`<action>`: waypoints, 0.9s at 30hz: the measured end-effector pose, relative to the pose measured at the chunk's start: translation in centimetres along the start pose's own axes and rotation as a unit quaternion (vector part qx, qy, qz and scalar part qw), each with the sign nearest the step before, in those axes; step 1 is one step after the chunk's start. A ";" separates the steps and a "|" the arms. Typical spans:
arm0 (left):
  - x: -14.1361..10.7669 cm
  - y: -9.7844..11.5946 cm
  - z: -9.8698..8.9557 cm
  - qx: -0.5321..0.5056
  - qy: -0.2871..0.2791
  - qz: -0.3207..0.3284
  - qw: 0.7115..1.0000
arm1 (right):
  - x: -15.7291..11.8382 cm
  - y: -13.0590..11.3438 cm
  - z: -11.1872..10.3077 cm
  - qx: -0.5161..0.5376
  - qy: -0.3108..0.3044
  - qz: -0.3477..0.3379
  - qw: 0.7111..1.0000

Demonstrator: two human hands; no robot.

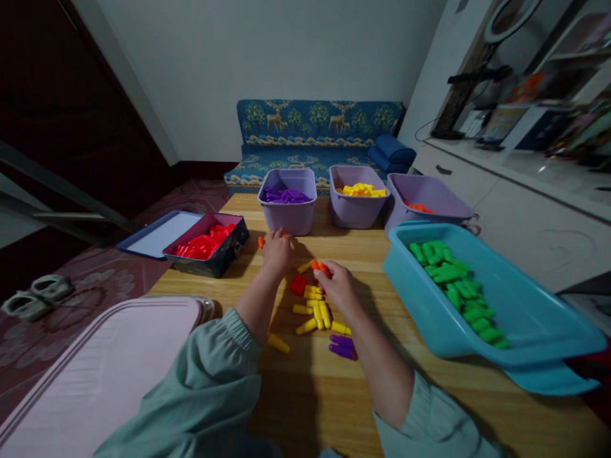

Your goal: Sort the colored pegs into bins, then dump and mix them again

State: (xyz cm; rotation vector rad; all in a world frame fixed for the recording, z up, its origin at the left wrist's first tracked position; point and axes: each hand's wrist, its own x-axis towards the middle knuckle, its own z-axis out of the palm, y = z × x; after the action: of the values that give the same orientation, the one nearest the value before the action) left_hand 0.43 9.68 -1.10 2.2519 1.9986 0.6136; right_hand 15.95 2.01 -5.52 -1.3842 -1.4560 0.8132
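Loose orange piece: on the table, just beside our left hand; likely light and stiff, best pinched mid-length.
Left hand: down low; we cannot tell whether it grips anything.
Held orange pieces: pinched in our right hand; probably slick, hardly fragile.

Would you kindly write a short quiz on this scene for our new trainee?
1. Multiple choice: what colour are the small plastic pieces in the grip of the right hand?
A) Green
B) Orange
C) Purple

2. True or false: the long turquoise plastic tub holds purple pieces.

3. Fill in the blank: the middle one of the three open lilac plastic bins holds ____ ones.

Key:
1. B
2. False; the tub holds green plastic pieces.
3. yellow
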 end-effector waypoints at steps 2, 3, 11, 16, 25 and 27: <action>0.3 -0.2 0.6 0.027 -0.035 -0.009 0.999 | 0.0 0.1 0.0 0.005 0.000 0.002 1.000; 0.3 -0.4 0.9 0.035 -0.044 -0.011 0.998 | 0.0 0.1 0.0 0.009 0.001 0.002 1.000; -0.1 -1.5 1.7 0.031 -0.010 -0.002 0.999 | 0.1 0.5 0.1 0.005 0.004 0.011 1.000; -0.4 -0.6 1.3 -0.009 -0.001 0.013 1.000 | 0.1 0.8 0.2 0.038 0.008 0.024 0.999; -5.3 1.8 0.5 -0.560 -0.021 -0.143 0.816 | 0.0 -1.6 -0.4 0.151 0.017 0.099 0.983; -6.4 2.3 0.2 -0.627 -0.036 -0.168 0.760 | -0.2 -2.6 -0.7 0.171 0.001 0.113 0.979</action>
State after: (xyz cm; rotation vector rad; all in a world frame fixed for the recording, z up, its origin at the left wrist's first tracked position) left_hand 2.19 3.19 -2.15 1.0277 1.1650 1.2508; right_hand 15.63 1.32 -2.97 -1.2958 -1.1040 1.1476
